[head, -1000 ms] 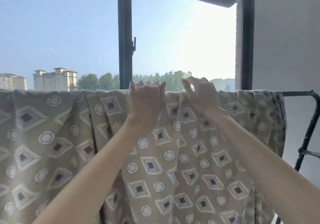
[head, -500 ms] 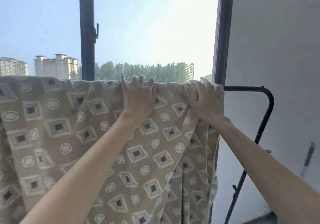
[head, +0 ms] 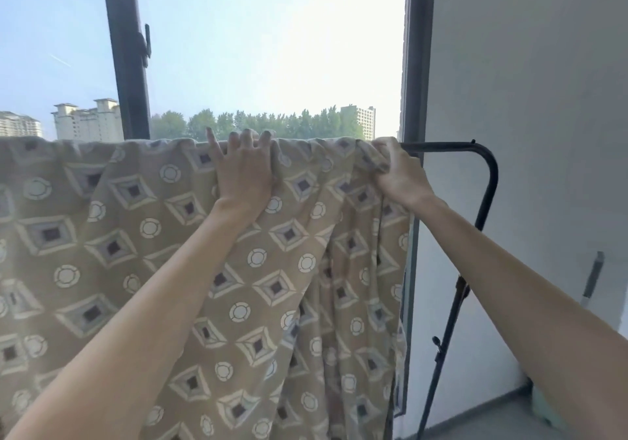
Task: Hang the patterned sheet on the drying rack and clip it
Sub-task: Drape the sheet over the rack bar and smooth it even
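Tan woven cloth printed with diamonds and rings: the patterned sheet [head: 136, 235] hangs draped over the top bar of the drying rack [head: 489, 174]. It falls toward you in folds in front of the window frame [head: 125, 66].

Head view (the only one).
- Your left hand [head: 243, 174] lies palm-flat on the sheet just under the bar. The fingers are spread and fairly straight, with the tips reaching over the top edge. It is not a grasp. It reads as a press that pins the cloth to the bar so it cannot slide while the end is worked.
- Your right hand [head: 401, 174] is at the sheet's right-hand end, fingers curled round a bunched gather of cloth where the bare bar begins.
- Judgement: that grip is there to draw the gathered edge out along the bar. The cloth near it is crowded into deep pleats, while the stretch to the left lies flatter.
- Bare bar shows only between the right hand and the rack's bend, beside the grey wall [head: 543, 100].
- No clip is visible, in hand or on the rack.
- Judgement: hanging is largely done, spreading is in hand, and clipping is not yet begun.
- Risk: pulling too far right takes the edge onto the bar's curve, where it could slip off.
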Motion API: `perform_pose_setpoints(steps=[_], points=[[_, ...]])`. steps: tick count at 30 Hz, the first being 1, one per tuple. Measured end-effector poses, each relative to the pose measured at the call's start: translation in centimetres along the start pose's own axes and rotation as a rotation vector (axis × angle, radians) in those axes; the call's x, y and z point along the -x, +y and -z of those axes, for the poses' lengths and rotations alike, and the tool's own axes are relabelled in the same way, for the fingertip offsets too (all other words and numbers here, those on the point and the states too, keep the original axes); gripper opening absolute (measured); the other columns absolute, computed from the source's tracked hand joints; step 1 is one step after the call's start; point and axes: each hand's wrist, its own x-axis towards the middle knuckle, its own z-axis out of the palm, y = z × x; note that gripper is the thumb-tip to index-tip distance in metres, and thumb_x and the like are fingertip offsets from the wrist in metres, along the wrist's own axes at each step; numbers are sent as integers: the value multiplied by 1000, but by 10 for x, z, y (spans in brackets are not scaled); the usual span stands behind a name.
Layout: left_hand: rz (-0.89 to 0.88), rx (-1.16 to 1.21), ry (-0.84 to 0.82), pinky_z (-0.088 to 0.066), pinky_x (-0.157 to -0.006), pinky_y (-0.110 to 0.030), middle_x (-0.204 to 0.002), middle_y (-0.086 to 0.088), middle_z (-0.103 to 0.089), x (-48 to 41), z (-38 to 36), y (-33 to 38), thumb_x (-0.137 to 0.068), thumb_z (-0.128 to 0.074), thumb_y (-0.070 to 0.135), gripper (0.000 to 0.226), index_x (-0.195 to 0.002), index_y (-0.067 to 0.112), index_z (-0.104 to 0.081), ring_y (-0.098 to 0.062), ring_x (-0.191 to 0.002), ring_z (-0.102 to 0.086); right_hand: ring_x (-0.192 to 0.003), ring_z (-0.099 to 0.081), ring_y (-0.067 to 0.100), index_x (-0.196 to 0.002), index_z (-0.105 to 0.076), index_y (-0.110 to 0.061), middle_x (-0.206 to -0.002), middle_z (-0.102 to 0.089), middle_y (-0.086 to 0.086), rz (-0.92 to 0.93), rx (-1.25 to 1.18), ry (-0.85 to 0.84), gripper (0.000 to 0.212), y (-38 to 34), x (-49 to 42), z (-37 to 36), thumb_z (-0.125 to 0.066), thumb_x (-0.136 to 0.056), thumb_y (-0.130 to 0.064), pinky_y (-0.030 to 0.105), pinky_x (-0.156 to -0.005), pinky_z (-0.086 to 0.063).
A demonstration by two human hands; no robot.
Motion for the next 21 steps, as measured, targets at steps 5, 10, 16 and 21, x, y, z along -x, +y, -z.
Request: perform_pose_setpoints(steps=[5, 10, 16, 21], points=[[-49, 71, 83, -3, -112, -61, -125, -10, -55, -16, -26, 3, -99, -39, 22, 28, -126, 19, -47, -30, -122, -47, -84, -57, 15, -116, -58, -11, -110, -64, 5, 32, -76, 169, 27, -3, -39, 3, -54, -90, -1, 22, -61, -48], [-101, 155, 95, 3, -111, -63, -125, -11, -58, -33, -42, 12, -101, -22, 41, 42, -130, 23, -47, -29, -122, -49, -97, -61, 19, -110, -63, -6, -108, -67, 6, -13, -64, 295, 23, 1, -82, -3, -51, -91, -1, 25, -71, -49], [-162, 107, -10, -8, -110, -62, -126, -6, -57, -62, -69, 28, -98, -18, 51, 46, -121, 29, -51, -29, -123, -48, -86, -59, 22, -109, -63, -7, -100, -66, 9, -9, 104, 253, 23, 23, -133, -11, -54, -89, -1, 27, -63, -44], [-155, 119, 40, -25, -107, -49, -108, -3, -66, -85, -99, 49, -100, -22, 46, 44, -111, 25, -59, -24, -107, -57, -68, -56, 24, -102, -61, -15, -82, -65, 6, 207, 385, 229, 11, 54, -170, -12, -54, -94, -13, 22, -49, -36]])
